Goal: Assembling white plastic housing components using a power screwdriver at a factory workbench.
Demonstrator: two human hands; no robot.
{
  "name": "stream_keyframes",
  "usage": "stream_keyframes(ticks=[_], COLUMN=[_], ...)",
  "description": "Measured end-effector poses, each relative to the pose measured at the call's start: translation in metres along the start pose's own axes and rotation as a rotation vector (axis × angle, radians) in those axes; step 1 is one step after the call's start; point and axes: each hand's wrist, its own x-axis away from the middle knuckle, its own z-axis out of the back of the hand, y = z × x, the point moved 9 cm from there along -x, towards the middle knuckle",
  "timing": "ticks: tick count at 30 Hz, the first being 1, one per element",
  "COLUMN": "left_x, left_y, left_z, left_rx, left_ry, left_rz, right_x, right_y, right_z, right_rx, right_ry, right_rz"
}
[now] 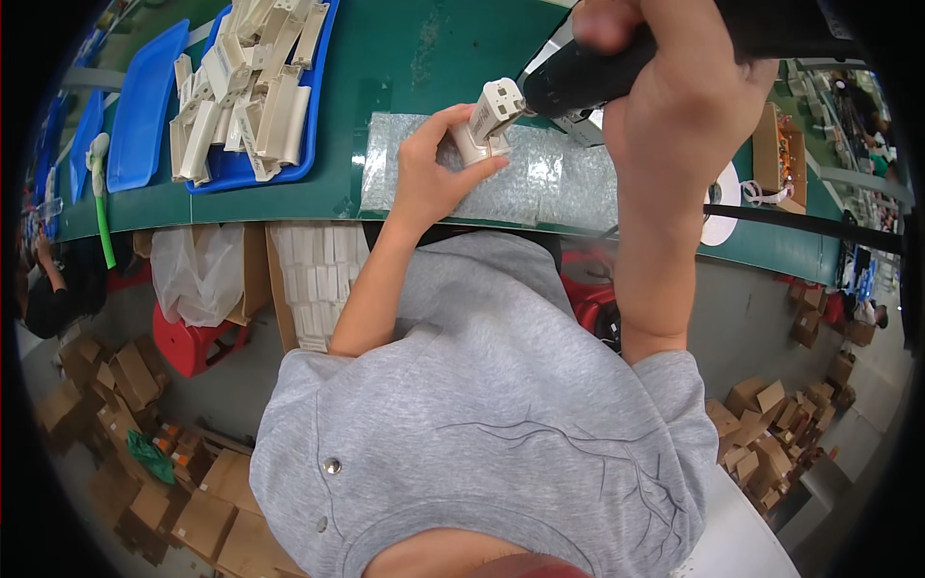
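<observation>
My left hand is closed around a white plastic housing, its fingers behind and its thumb along the near side. The housing stands tilted over the bubble-wrap mat, with small square openings in its upper end. My right hand grips a black power screwdriver, which points left. The driver's tip meets the right side of the housing's upper end; whether a screw sits there is too small to tell. Part of the driver's body is hidden behind my right hand.
A blue tray heaped with white plastic housings stands left on the green table. Farther left are another blue tray and a green-handled tool. On the right are a white roll, a black cable and a small carton.
</observation>
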Motion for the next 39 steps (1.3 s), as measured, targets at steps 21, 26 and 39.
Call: stream_keyframes(ticks=[21,26,39], left_x=[0.001,0.001,0.000], left_y=[0.001,0.005,-0.004], left_z=[-0.002,0.001,0.000], left_rx=[-0.012,-0.004,0.024], left_ry=[0.004,0.012,-0.013], left_rz=[0.002,-0.014,0.064], right_x=[-0.035,-0.033,0.007], right_y=[-0.074,-0.061,-0.054], right_z=[0.036,0.040,-0.018], right_rx=[0.657,0.647,0.529], right_ry=[0.293,0.276,0.196], right_rz=[0.168,0.135,-0.019])
